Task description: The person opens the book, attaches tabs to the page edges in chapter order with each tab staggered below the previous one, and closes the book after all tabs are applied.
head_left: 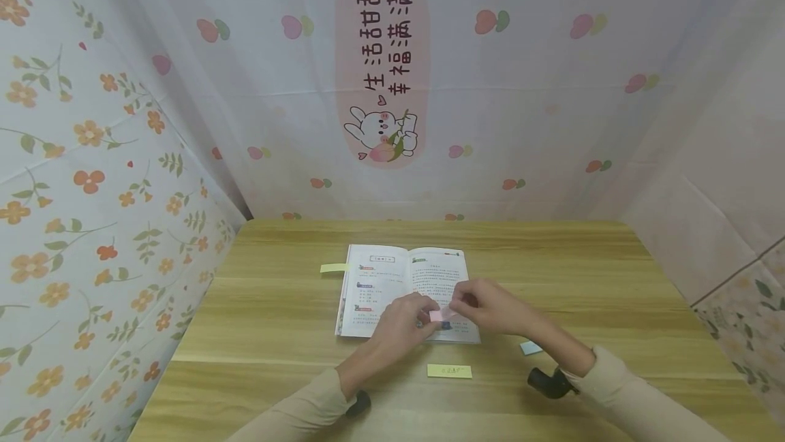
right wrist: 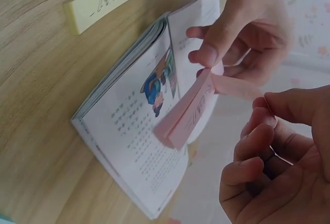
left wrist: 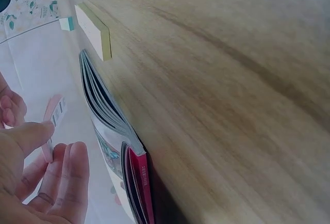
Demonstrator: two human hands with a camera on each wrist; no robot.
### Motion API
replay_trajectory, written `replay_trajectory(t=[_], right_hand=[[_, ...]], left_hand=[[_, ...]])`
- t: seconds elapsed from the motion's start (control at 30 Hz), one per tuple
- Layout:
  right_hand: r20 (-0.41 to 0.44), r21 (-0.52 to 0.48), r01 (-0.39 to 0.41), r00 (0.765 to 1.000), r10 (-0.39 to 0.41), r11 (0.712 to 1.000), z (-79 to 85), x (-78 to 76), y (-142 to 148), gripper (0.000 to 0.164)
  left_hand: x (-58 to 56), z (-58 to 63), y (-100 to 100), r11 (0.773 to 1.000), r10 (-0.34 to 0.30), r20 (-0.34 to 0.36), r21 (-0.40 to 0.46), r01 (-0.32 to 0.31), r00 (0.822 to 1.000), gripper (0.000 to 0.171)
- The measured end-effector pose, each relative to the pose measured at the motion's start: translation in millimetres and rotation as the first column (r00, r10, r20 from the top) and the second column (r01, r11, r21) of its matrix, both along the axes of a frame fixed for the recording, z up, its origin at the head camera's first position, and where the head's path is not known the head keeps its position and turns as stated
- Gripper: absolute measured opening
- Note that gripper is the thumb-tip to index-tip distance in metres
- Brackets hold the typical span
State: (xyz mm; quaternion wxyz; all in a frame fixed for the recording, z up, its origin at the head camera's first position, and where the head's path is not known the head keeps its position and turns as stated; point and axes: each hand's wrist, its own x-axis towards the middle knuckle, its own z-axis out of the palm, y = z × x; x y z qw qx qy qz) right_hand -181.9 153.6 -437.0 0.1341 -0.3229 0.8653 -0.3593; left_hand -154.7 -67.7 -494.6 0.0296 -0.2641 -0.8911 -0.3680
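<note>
Over the right page of an open book (head_left: 377,292), my left hand (head_left: 401,319) pinches a pink sticky note pad (right wrist: 180,116) between thumb and fingers. Handwriting shows on the pad in the right wrist view. My right hand (head_left: 490,306) pinches the end of a single pink sheet (right wrist: 237,87) between thumb and forefinger. That sheet stretches from the pad at my left thumb across to the right fingertips. Seen from the left wrist, the pad (left wrist: 54,115) is held up above the book's pages.
A yellow sticky note pad (head_left: 450,371) with handwriting lies in front of the book. From the book's left edge a yellow sticky note (head_left: 334,267) sticks out. A light blue pad (head_left: 530,347) lies under my right forearm on the wooden table (head_left: 264,306). Patterned curtains stand around it.
</note>
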Motion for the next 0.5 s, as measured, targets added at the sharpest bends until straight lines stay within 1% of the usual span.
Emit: replay_trajectory(t=[0.3, 0.5], right_hand=[[-0.007, 0.010, -0.012, 1.000, 0.012, 1.000, 5.3, 2.7, -10, 0.013], [-0.007, -0.015, -0.041, 0.999, 0.041, 0.999, 7.6, 3.7, -14, 0.013]], left_hand=[[-0.6, 2.1, 2, 1.000, 0.000, 0.037, -0.025, 0.001, 0.999, 0.019], [-1.4, 2.6, 3, 0.999, 0.007, 0.036, -0.038, -0.005, 0.999, 0.022]])
